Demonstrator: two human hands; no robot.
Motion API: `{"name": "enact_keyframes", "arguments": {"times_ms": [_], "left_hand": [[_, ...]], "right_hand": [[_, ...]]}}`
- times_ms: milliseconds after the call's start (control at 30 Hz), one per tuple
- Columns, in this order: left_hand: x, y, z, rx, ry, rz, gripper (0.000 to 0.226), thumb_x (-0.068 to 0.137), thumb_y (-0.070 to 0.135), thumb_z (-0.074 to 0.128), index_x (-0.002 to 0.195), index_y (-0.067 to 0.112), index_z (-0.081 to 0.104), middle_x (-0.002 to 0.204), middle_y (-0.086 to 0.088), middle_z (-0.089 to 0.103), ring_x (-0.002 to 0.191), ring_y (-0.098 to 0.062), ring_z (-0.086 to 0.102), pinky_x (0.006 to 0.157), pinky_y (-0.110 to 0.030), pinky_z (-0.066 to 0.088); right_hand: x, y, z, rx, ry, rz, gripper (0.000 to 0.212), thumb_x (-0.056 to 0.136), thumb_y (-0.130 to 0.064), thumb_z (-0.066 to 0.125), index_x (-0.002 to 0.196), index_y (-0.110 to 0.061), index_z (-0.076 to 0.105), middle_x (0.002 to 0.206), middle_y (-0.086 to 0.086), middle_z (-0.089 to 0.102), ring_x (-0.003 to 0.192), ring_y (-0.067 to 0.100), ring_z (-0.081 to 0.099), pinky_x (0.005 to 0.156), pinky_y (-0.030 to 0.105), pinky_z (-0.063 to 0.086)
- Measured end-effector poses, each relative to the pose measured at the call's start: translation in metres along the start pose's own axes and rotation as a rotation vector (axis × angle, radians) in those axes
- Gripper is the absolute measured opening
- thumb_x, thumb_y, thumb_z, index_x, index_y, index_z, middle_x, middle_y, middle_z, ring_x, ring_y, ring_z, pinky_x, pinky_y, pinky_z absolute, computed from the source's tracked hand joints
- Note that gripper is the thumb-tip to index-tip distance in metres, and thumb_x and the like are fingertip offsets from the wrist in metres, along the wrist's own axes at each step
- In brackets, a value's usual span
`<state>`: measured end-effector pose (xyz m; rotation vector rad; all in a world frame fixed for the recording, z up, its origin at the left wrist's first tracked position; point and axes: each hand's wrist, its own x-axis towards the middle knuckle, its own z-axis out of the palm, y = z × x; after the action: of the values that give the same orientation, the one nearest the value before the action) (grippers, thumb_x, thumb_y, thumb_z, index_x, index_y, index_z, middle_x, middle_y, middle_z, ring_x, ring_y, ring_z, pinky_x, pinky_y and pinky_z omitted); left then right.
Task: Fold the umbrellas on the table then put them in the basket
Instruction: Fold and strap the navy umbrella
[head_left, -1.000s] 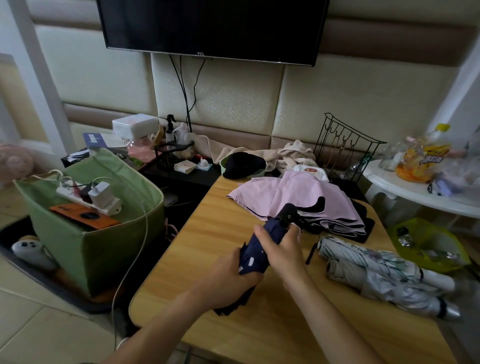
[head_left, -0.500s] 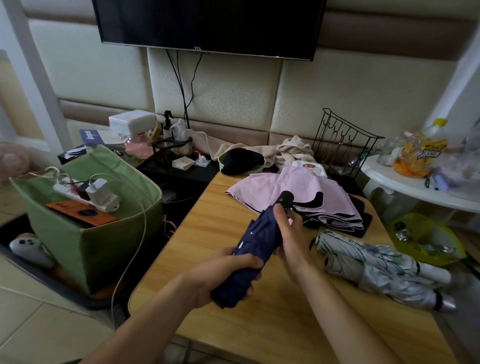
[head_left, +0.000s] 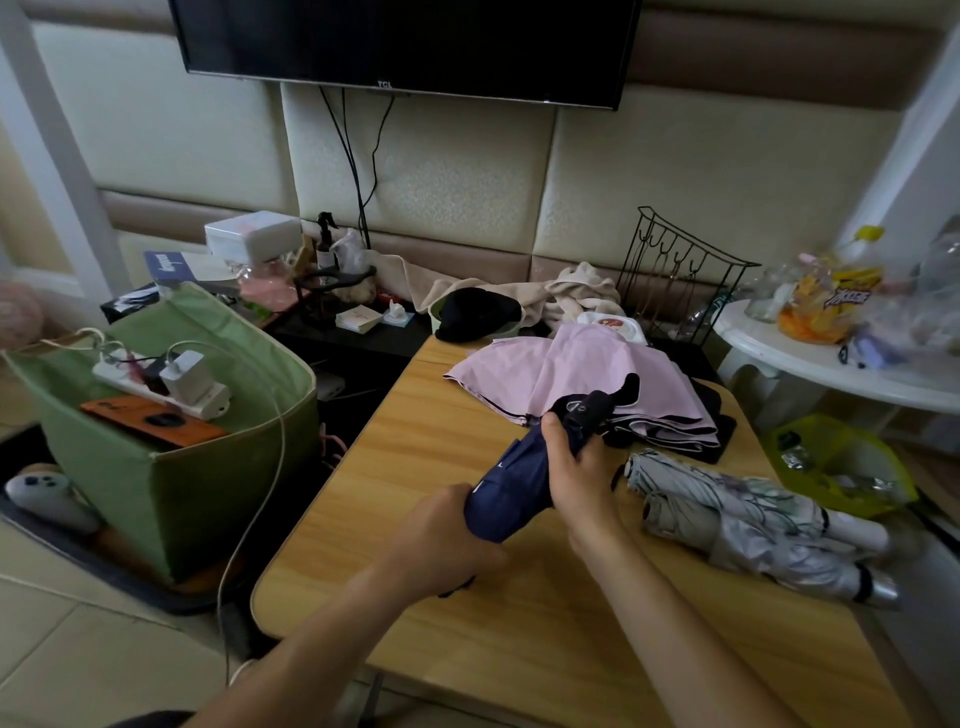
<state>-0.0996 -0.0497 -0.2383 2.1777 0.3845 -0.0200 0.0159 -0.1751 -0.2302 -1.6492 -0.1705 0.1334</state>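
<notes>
The navy umbrella (head_left: 524, 480) is held just above the desk (head_left: 415, 457), its long axis running from 7 o'clock up to 1 o'clock, handle end far. The left hand (head_left: 447, 540) grips the near end; the right hand (head_left: 579, 467), fingers curled round the upper canopy, is nearer the handle (strap unseen). The green basket (head_left: 171, 483) lies at 9 o'clock.

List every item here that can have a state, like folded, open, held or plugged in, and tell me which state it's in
navy umbrella: rolled up, held above the table
left hand: grips its lower end
right hand: grips it near the handle
pink umbrella: canopy loose, lying on the table
silver floral umbrella: collapsed, lying on the table
green basket: open, no umbrella inside
power strip: charger plugged in
TV: screen dark
</notes>
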Motion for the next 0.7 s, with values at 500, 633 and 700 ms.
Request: {"name": "enact_keyframes", "arguments": {"times_ms": [500,633,700], "left_hand": [[0.0,-0.006,-0.004,0.639,0.163,0.274,0.03,0.086,0.044,0.064,0.11,0.027,0.056,0.093,0.005,0.066,0.08,-0.018,0.064,0.074,-0.035,0.059],[0.002,-0.01,-0.016,0.615,0.15,0.266,0.04,0.078,0.051,0.07,0.113,0.034,0.059,0.097,0.01,0.068,0.087,-0.016,0.063,0.073,-0.032,0.055],[0.006,-0.015,-0.027,0.566,0.127,0.247,0.039,0.073,0.05,0.073,0.108,0.036,0.062,0.093,0.014,0.068,0.084,-0.013,0.061,0.068,-0.027,0.052]], "right_hand": [[-0.025,-0.004,0.009,-0.885,-0.43,-0.75,0.064,0.107,-0.058,0.019,0.07,-0.023,0.056,0.081,0.0,0.065,0.08,0.022,0.06,0.077,0.034,0.04],[-0.016,0.002,-0.001,-1.042,-0.45,-0.729,0.07,0.102,-0.067,0.008,0.068,-0.025,0.051,0.076,0.0,0.065,0.074,0.024,0.061,0.072,0.035,0.036],[-0.012,0.002,-0.004,-1.069,-0.472,-0.805,0.074,0.103,-0.068,0.003,0.086,-0.024,0.059,0.085,-0.004,0.067,0.081,0.021,0.06,0.082,0.039,0.042]]}}
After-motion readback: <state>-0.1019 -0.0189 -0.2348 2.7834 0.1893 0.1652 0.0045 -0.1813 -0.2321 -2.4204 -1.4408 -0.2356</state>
